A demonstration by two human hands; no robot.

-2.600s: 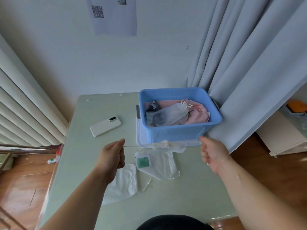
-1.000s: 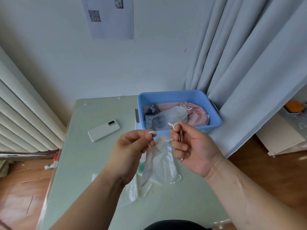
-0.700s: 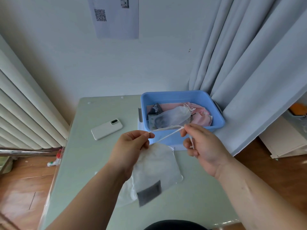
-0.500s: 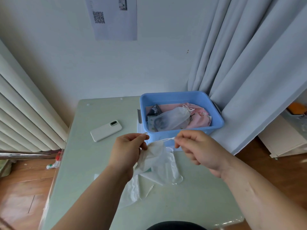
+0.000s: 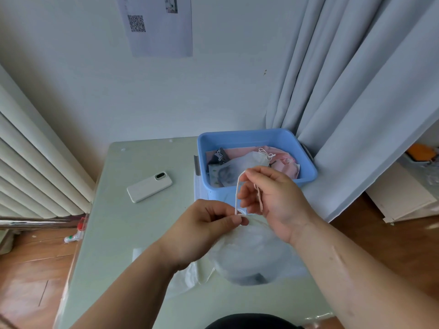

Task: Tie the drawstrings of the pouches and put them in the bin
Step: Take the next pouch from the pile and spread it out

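A sheer white pouch [image 5: 247, 255] hangs above the table in front of me, with something dark at its bottom. My left hand [image 5: 202, 229] pinches its gathered neck and the base of the white drawstring [image 5: 237, 193]. My right hand [image 5: 270, 193] pinches the drawstring's loop and holds it up above the left hand. Behind my hands stands the blue bin [image 5: 256, 141], which holds a tied white pouch [image 5: 244, 162] and a pink pouch [image 5: 285, 162]. A second white pouch [image 5: 185, 279] lies flat on the table under my left wrist.
A white phone [image 5: 149, 186] lies on the pale green table [image 5: 123, 233] left of the bin. A flat lid [image 5: 198, 193] sits under the bin. Grey curtains [image 5: 356, 103] hang right of the table, a radiator [image 5: 31, 167] stands left.
The drawstrings were first pulled wide apart, then my hands came together. Since half a second ago my right hand has lifted the string loop upward while the left keeps the pouch neck pinched.
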